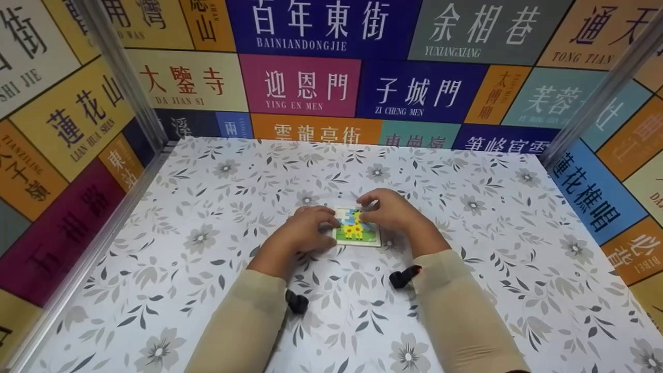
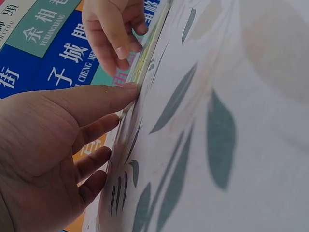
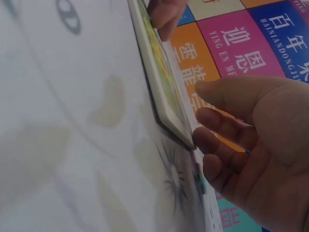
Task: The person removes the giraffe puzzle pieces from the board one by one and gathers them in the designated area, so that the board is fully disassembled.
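Note:
A small jigsaw puzzle board [image 1: 357, 234] with a yellow giraffe on green and blue lies flat on the patterned tabletop. Its upper left shows a pale, jigsaw-edged patch. My left hand [image 1: 309, 229] holds the board's left side, the thumb [image 2: 108, 99] against its edge and the other fingers bent beside it. At the right side is my right hand [image 1: 396, 211], its fingers [image 3: 224, 145] loosely bent close to the board's edge and nothing visible between them and the thumb. A small coloured item [image 3: 201, 179] shows under this hand in the right wrist view, partly hidden.
White cloth with grey flowers and leaves covers the table [image 1: 207, 290]. Panels of coloured signs [image 1: 300, 85] stand behind and on both sides, with clear corner strips [image 1: 595, 98] between them. A black strap end [image 1: 405, 277] sticks out at each sleeve cuff.

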Action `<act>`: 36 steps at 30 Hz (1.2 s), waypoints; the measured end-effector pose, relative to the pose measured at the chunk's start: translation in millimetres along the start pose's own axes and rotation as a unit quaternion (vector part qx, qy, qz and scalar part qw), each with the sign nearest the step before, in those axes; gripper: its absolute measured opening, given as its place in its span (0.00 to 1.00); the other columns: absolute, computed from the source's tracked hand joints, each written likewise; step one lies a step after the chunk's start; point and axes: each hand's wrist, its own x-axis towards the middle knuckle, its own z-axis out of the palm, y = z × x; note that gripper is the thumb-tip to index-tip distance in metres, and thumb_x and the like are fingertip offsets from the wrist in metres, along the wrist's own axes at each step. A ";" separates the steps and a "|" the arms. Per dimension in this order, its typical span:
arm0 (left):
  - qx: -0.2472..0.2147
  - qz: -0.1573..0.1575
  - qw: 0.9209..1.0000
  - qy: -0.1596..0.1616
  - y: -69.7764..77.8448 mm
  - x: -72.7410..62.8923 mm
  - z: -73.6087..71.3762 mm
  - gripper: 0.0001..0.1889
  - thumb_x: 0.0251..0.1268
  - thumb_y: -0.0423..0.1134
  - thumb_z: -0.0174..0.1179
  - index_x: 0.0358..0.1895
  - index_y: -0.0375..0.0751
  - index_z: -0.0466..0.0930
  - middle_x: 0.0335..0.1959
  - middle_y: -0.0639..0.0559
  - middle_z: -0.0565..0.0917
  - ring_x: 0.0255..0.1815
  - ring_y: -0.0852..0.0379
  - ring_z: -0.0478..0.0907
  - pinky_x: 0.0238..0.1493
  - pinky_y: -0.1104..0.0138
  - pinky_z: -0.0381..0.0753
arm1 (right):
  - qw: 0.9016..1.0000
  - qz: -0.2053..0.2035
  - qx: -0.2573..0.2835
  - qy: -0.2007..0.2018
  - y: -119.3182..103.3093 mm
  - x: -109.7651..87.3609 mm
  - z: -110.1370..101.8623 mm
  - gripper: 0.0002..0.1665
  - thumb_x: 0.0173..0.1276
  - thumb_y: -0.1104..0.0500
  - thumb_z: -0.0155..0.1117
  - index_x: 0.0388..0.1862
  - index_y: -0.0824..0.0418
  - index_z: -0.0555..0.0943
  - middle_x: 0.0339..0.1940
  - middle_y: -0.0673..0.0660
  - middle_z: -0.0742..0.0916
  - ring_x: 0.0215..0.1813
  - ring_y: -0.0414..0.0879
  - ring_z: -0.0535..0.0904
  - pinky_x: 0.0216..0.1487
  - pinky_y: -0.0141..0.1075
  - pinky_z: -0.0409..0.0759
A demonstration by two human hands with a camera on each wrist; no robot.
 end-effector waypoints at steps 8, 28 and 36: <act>0.005 0.006 1.000 -0.003 -1.2 0.6 -0.5 0.21 0.66 0.47 0.73 0.62 0.56 0.87 0.80 0.57 0.74 0.86 0.40 0.60 0.85 0.45 0.61 | 1.000 -0.009 -0.008 -0.020 -14.4 6.8 9.8 0.28 0.71 0.54 0.75 0.69 0.51 0.84 0.65 0.54 0.86 0.68 0.54 0.83 0.69 0.53 0.82; 0.001 0.007 1.000 0.002 0.1 0.5 0.2 0.21 0.66 0.46 0.73 0.62 0.55 0.87 0.80 0.57 0.74 0.86 0.41 0.60 0.85 0.46 0.62 | 0.997 -0.047 -0.049 -0.034 -11.7 8.0 18.8 0.21 0.69 0.56 0.76 0.60 0.52 0.89 0.61 0.56 0.81 0.63 0.54 0.81 0.70 0.50 0.79; 0.012 0.013 1.000 0.008 -1.5 1.2 1.1 0.21 0.66 0.47 0.73 0.62 0.55 0.87 0.79 0.58 0.75 0.85 0.41 0.61 0.84 0.46 0.64 | 0.997 -0.054 -0.054 -0.028 -9.8 10.2 17.9 0.22 0.68 0.55 0.78 0.60 0.50 0.88 0.62 0.56 0.82 0.65 0.55 0.80 0.73 0.52 0.77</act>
